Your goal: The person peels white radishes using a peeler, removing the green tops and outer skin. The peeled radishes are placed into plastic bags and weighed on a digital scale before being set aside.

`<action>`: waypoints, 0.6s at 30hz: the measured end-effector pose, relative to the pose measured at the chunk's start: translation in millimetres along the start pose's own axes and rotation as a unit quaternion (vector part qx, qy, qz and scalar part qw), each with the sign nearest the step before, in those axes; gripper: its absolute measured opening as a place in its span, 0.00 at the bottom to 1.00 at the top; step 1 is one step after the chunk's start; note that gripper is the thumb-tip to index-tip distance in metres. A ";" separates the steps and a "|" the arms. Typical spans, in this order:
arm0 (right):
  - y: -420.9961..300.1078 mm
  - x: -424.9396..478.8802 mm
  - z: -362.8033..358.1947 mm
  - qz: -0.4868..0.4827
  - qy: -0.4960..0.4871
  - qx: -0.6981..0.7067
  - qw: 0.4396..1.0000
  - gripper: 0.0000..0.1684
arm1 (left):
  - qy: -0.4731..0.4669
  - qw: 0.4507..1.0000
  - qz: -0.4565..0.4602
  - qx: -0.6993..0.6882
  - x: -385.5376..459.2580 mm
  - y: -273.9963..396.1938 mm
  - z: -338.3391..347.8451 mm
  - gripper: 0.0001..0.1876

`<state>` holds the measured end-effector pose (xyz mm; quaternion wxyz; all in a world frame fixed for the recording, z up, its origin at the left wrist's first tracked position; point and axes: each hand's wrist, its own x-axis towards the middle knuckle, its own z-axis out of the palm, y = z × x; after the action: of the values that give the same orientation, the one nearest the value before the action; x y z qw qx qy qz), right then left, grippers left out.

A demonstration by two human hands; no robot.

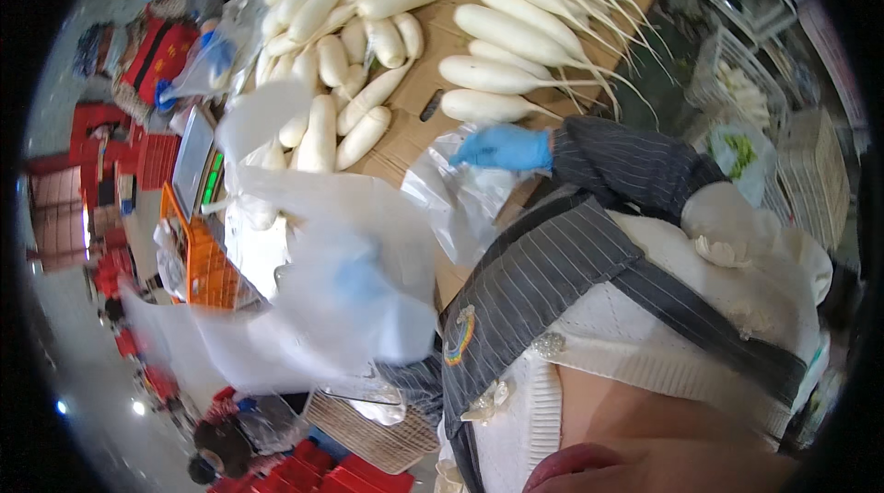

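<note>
My left hand (362, 282), in a blue glove, is blurred behind a translucent plastic bag (290, 348) that billows around it. The hand appears to grip this bag, though its fingers are hidden. My right hand (507, 146), also blue-gloved, is closed on a crumpled clear plastic bag (452, 206) over the cardboard. Just beyond it lies a row of white daikon radishes (487, 75) with long thin roots. A heap of daikon radishes (324, 6) lies farther left, its near part covered by the blurred plastic.
A scale (193, 155) with a green-lit display and an orange crate (210, 265) stand at left. Cardboard (421, 65) lies under the radishes. Another person (155, 58) in blue gloves holds a plastic bag. White baskets (739, 79) stand at right, and a woven basket (373, 431) below.
</note>
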<state>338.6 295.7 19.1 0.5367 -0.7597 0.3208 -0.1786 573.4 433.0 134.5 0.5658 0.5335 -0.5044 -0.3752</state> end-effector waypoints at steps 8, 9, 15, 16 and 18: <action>-84.3 11.3 -57.6 -0.027 -0.041 0.355 0.934 0.20 | -0.039 0.863 0.178 0.471 21.2 -21.1 19.0 0.09; -81.7 13.1 -57.1 -0.006 -0.033 0.330 0.943 0.20 | -0.039 0.862 0.178 0.473 23.1 -25.8 20.7 0.09; -58.0 17.9 -24.0 0.117 0.070 0.224 0.965 0.12 | 0.120 0.921 0.043 0.369 1.9 -8.5 44.4 0.16; -54.1 13.9 -16.3 0.087 0.087 0.254 0.959 0.12 | 0.100 0.970 -0.022 0.218 -1.7 -18.8 49.0 0.15; -36.6 11.6 15.7 -0.057 0.104 0.249 0.961 0.12 | 0.057 0.990 -0.127 -0.016 -3.2 -29.1 66.9 0.13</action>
<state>367.5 306.8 46.6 0.6615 -0.5961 0.2761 -0.3616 511.1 416.7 100.1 0.5501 0.6046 -0.3933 -0.4210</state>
